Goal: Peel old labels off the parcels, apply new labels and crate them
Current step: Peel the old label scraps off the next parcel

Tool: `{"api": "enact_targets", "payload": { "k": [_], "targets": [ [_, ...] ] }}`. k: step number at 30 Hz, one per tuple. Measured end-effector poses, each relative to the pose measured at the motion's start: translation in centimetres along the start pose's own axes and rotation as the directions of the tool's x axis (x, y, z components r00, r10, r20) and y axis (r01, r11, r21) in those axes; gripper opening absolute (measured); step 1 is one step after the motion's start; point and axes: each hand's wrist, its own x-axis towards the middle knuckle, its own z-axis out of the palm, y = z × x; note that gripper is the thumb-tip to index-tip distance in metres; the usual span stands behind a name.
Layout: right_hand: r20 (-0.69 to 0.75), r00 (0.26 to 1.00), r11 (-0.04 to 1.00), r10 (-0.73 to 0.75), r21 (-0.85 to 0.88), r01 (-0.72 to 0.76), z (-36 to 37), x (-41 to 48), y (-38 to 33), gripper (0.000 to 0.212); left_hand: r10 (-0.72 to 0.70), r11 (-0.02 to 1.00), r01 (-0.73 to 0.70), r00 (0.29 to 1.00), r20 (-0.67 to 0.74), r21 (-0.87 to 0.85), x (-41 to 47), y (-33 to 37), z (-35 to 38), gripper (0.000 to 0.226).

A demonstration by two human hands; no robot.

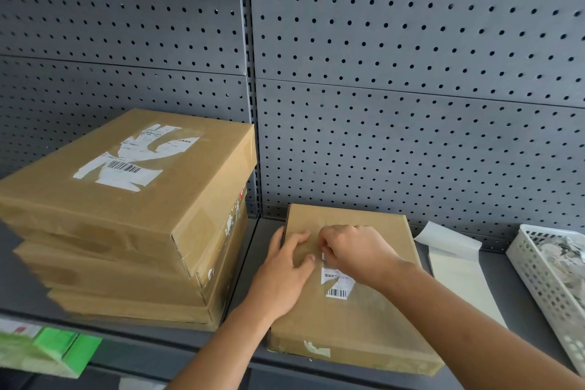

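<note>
A flat brown parcel (354, 320) lies on the grey shelf (522, 313) in front of me. On its top is a torn white label remnant (337, 283) with a barcode. My right hand (351, 250) has its fingers curled at the label's upper edge and pinches it. My left hand (285, 272) lies flat on the parcel's left side, fingers spread, thumb over the edge. To the left stands a stack of three brown parcels (126, 225); the top one carries a partly torn white label (136, 155).
A sheet of pale label backing paper (456, 266) lies on the shelf right of the parcel. A white perforated basket (550, 282) with crumpled paper scraps stands at the far right. Grey pegboard (411, 73) forms the back wall. Green boxes (47, 351) sit lower left.
</note>
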Motion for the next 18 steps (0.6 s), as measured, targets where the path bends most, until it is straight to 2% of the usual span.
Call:
{"api": "enact_targets", "payload": {
  "k": [4,8,11,15,18],
  "targets": [
    [0.008,1.000,0.998,0.012,0.058,-0.013,0.5,0.1,0.2,0.020,-0.001,1.000,0.001,1.000,-0.001,0.007,0.1,0.0,0.0,0.039],
    [0.013,0.999,0.974,0.043,0.221,-0.045,1.0,-0.3,0.7,0.013,0.002,1.000,-0.002,1.000,-0.005,0.006,0.1,0.0,-0.1,0.040],
    [0.003,0.998,0.927,0.067,0.369,-0.063,0.9,-1.0,1.0,0.009,-0.001,1.000,0.001,1.000,-0.001,0.003,0.1,0.0,-0.1,0.039],
    [-0.046,0.992,0.816,0.115,0.574,-0.068,1.0,-2.0,1.5,0.003,0.003,1.000,-0.003,1.000,-0.004,0.008,0.1,0.0,-0.1,0.039],
    [-0.053,0.996,0.854,0.066,0.519,-0.029,1.5,-2.1,1.6,0.008,0.003,1.000,-0.002,1.000,-0.010,0.014,0.1,0.0,-0.1,0.039]
  ]
}}
